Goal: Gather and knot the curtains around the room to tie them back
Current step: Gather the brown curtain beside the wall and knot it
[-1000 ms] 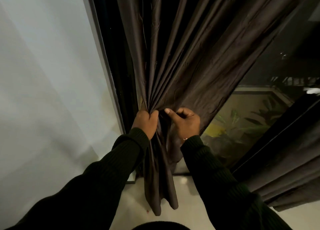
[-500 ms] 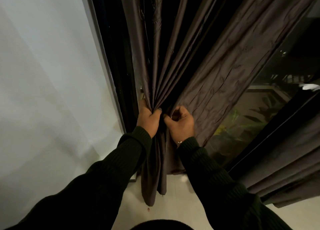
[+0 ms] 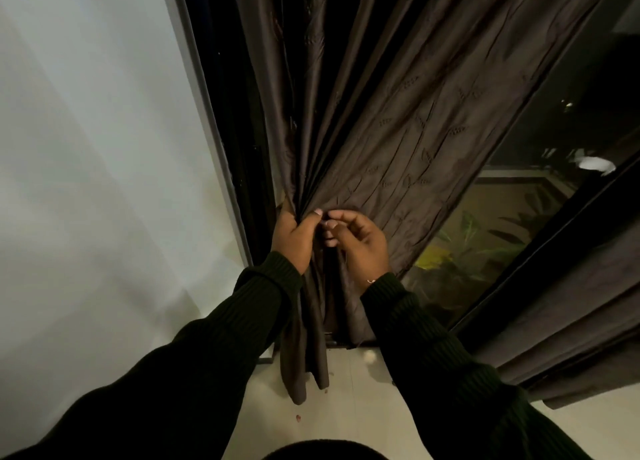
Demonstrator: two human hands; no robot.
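Note:
A dark brown curtain [image 3: 391,120] hangs in front of me, its folds drawn together into a bunch at waist height. My left hand [image 3: 294,237] is closed around that bunch. Just to its right, my right hand [image 3: 356,244] has its fingers curled, fingertips touching the fabric at the gathered point. Below the hands the loose tail of the curtain [image 3: 304,366] hangs down to just above the floor. Both arms wear dark ribbed sleeves.
A white wall [image 3: 97,165] fills the left side, edged by a dark window frame [image 3: 221,147]. Glass [image 3: 502,217] to the right shows plants outside. A second dark curtain [image 3: 571,321] bunches at the far right. Pale floor tiles [image 3: 353,418] lie below.
The gathered bunch has tightened and more fabric is pulled in from the right. My right hand has loosened from a fist into curled fingers pinching at the gather.

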